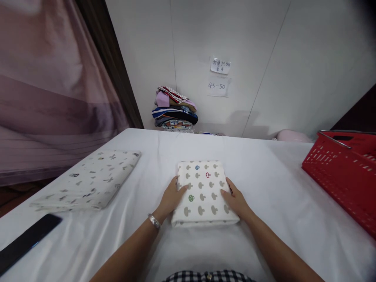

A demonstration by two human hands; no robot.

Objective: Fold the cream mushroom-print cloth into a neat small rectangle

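A neatly folded white cloth with a print of grey mushrooms lies in front of me on the white-covered table. A few of its mushrooms are blue, red and green. My left hand grips the cloth's left edge, thumb on top and the other fingers mostly hidden at the side. On the opposite edge my right hand holds it the same way, its thumb resting on the print. Further left lies a second folded cloth, white with small leaf-like motifs, touched by neither hand.
A red plastic basket with a metal handle stands at the right. At the near left lies a long black object. Stacked folded fabrics sit beyond the table's far edge, against the wall. A pink curtain hangs at left.
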